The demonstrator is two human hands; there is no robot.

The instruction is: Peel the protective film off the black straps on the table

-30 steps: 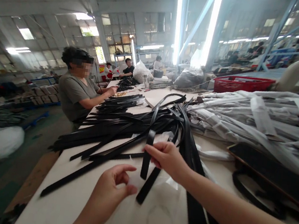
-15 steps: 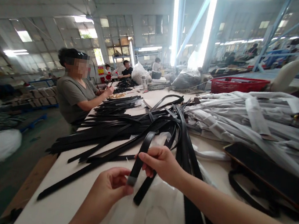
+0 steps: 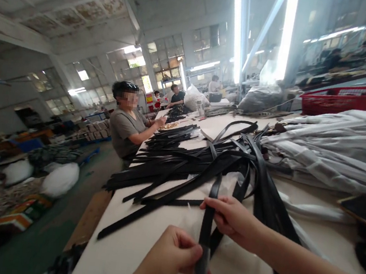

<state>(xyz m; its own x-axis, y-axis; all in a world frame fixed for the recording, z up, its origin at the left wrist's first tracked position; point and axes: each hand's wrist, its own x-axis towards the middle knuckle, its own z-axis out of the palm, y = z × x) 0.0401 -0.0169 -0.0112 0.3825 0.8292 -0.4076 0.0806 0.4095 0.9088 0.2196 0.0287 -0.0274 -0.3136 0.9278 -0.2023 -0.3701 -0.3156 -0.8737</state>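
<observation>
Black strap (image 3: 206, 226) — pinched by left hand (image 3: 171, 254), right hand (image 3: 233, 217).

A smooth, leather-like black strap (image 3: 206, 224) shows soft sheen against a matt bench (image 3: 114, 259), crinkled white wraps (image 3: 334, 151) and plastic basket (image 3: 351, 102).

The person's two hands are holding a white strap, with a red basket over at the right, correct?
Not white: the head view shows the left hand and right hand holding a black strap. The red basket is indeed over at the right.
</observation>
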